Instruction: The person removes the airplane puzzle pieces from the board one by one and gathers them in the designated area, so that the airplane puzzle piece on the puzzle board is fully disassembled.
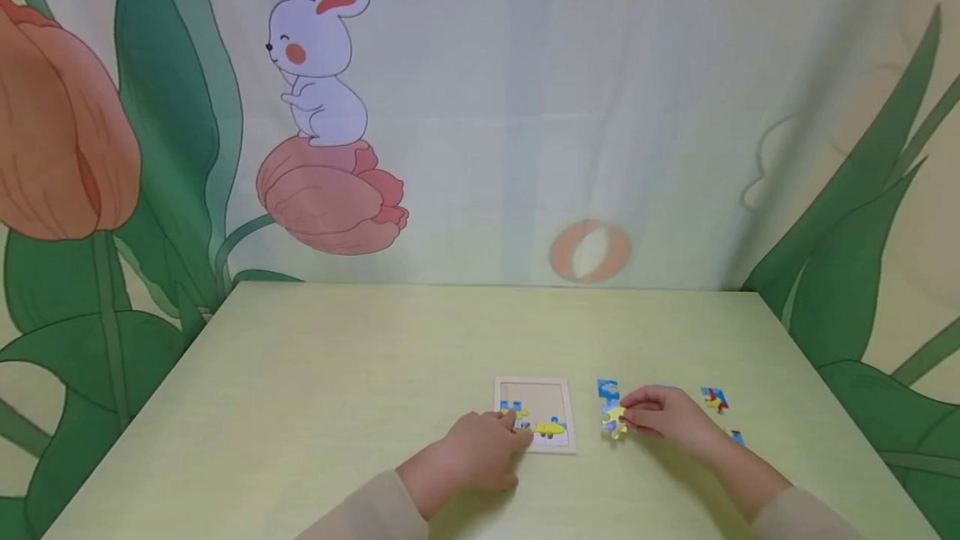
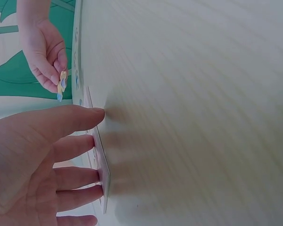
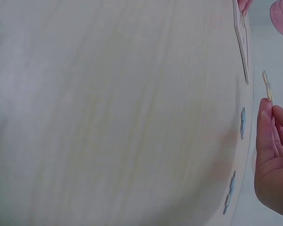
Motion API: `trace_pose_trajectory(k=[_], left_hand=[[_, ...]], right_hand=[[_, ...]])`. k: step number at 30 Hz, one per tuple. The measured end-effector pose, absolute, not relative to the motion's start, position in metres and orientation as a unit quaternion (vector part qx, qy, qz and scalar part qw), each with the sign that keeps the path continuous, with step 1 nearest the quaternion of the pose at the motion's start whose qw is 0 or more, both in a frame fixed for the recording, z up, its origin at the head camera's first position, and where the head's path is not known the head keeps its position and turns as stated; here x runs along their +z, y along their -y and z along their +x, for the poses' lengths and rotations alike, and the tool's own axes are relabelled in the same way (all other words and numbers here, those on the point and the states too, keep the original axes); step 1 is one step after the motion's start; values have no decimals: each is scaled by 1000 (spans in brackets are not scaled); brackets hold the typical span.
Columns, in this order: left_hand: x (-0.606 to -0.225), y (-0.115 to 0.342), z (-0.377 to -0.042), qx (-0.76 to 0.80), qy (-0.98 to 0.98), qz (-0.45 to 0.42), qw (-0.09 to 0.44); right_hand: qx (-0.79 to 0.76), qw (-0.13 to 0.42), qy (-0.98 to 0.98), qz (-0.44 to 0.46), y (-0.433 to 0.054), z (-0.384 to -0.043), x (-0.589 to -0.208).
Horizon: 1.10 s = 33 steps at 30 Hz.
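A light wooden puzzle tray lies on the table, with some pieces set in its lower part, among them a yellow shape. My left hand rests its fingertips on the tray's lower left. In the left wrist view its fingers are fairly straight along the tray edge. To the right of the tray, my right hand pinches a yellow and blue jigsaw piece between thumb and fingers. The right wrist view shows that piece raised off the table.
Behind the held piece lies a blue jigsaw piece. Farther right are a red, yellow and blue piece and another blue piece, partly hidden by the right wrist. A printed curtain hangs along the table's back edge.
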State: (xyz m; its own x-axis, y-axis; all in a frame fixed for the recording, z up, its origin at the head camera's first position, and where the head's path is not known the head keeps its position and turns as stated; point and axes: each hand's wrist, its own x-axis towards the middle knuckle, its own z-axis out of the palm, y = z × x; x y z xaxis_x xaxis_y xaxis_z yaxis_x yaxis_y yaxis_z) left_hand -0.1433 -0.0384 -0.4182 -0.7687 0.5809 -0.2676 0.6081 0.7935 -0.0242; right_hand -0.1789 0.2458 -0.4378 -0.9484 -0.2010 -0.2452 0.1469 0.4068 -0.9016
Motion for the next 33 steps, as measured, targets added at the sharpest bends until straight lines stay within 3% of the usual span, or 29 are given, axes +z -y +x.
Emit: trace_pose_trajectory(k=[21, 33], left_hand=[[-422, 40, -143, -45, -938, 323, 116], [-422, 39, -142, -56, -939, 319, 113]], right_hand=[[-534, 151, -831, 43, -270, -176, -441], [-522, 134, -842, -8, -285, -174, -440]])
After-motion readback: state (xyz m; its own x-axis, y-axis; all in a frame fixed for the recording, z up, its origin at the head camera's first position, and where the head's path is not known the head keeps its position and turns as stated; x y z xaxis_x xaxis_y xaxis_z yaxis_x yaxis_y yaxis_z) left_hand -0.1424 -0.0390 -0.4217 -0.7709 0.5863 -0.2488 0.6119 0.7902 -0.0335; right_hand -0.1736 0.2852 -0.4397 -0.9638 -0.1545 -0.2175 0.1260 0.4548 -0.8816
